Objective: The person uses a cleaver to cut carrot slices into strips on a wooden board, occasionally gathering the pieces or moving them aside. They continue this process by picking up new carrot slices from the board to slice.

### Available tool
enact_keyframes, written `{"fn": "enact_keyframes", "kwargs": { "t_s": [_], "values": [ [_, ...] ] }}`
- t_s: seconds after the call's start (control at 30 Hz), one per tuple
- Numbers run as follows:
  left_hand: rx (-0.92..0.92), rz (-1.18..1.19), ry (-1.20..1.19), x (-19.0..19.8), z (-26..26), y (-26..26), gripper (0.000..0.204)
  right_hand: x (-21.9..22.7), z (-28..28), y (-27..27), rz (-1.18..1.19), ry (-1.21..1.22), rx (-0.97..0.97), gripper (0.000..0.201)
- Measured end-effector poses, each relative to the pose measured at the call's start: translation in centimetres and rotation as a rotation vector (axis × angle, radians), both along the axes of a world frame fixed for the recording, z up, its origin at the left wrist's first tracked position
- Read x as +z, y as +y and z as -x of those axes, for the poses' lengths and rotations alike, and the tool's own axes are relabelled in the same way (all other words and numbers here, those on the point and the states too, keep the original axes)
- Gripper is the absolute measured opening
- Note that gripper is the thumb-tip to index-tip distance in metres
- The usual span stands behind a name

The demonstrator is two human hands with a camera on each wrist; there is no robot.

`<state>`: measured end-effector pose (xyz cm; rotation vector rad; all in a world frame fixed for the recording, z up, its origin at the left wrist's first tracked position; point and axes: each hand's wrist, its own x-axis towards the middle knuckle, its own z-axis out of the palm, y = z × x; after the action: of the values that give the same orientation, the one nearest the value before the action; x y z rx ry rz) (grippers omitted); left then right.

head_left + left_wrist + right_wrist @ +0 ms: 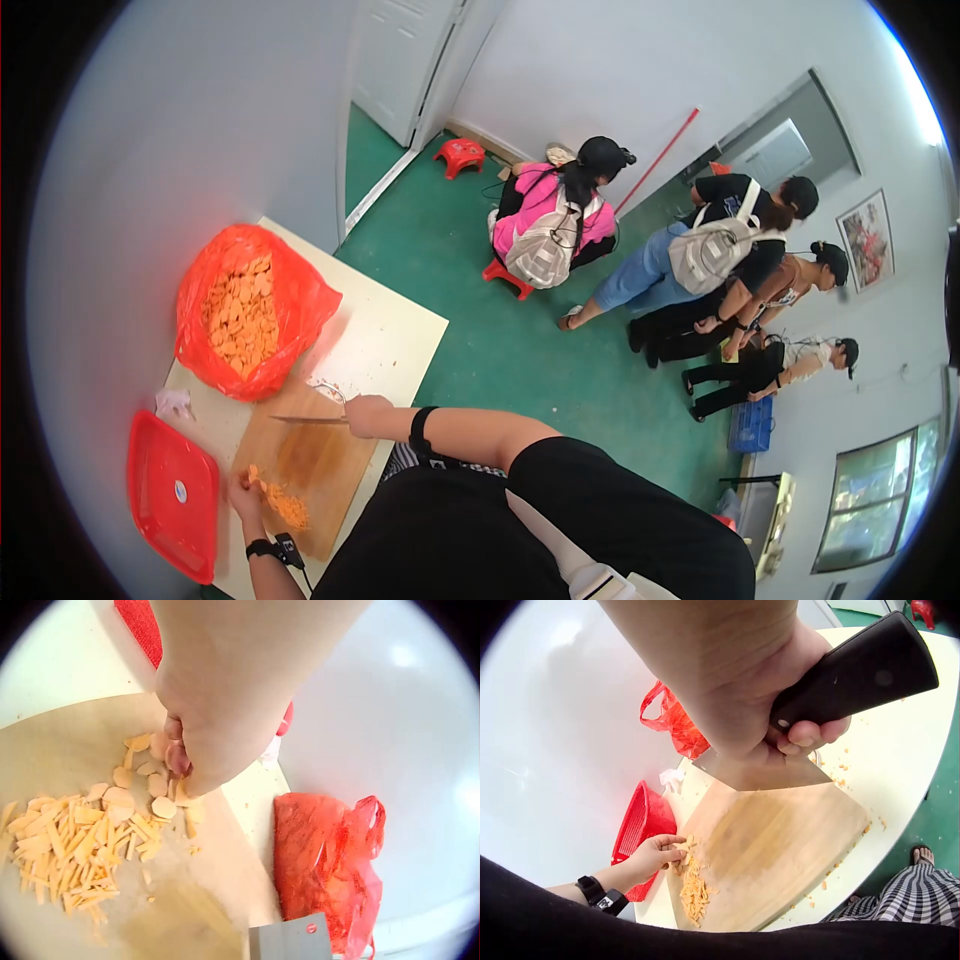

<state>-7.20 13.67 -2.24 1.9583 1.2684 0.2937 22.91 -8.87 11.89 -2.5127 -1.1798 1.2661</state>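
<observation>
My right hand (pixel 368 416) grips the black handle of a cleaver (pixel 765 774), its blade held over the far part of the wooden cutting board (pixel 780 847). At the board's left side my left hand (pixel 654 855) pinches some carrot slices (pixel 160 784) between thumb and fingers; the palm hides part of them in the left wrist view. Beside these lies a heap of carrot strips (pixel 67 847), cut thin and loosely piled on the board.
A red plastic bag (pixel 310 295) full of carrot slices stands beyond the board. Left of the board is a red basket (pixel 145 480), with a crumpled white scrap (pixel 175 403) close by. Scraps dot the table (pixel 400 320). Several people stand or sit farther off near a blue crate (pixel 750 425).
</observation>
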Motion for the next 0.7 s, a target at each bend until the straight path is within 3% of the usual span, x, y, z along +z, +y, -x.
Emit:
{"fn": "enact_keyframes", "kwargs": {
  "t_s": [0.1, 0.17, 0.27, 0.33, 0.47, 0.6, 0.7],
  "values": [
    [0.023, 0.164, 0.07, -0.1, 0.0, 0.4, 0.015, -0.6, -0.2, -0.2, 0.016, -0.035, 0.009, 0.022],
    [-0.107, -0.153, 0.121, -3.0, 1.0, 1.8, 0.013, 0.1, -0.2, -0.3, 0.001, 0.011, 0.043, 0.022],
    [-0.016, 0.005, 0.143, 0.9, -1.0, 0.0, 0.011, -0.6, -0.2, -0.1, 0.004, 0.008, 0.061, 0.021],
    [-0.02, -0.021, 0.141, 2.4, -1.7, -0.7, 0.012, -0.4, -0.2, -0.2, -0.024, 0.007, 0.058, 0.021],
    [0.047, 0.022, 0.263, 0.0, -0.9, 0.5, 0.011, -0.7, -0.4, -0.2, -0.058, 0.022, 0.058, 0.021],
    [0.08, 0.018, 0.3, 1.3, -2.0, -0.2, 0.01, -0.3, -0.8, 0.2, -0.007, -0.001, 0.109, 0.022],
    [0.096, -0.033, 0.453, 1.7, -2.1, -0.4, 0.01, -0.7, -0.7, 0.2, -0.031, -0.025, 0.114, 0.022]
  ]
}}
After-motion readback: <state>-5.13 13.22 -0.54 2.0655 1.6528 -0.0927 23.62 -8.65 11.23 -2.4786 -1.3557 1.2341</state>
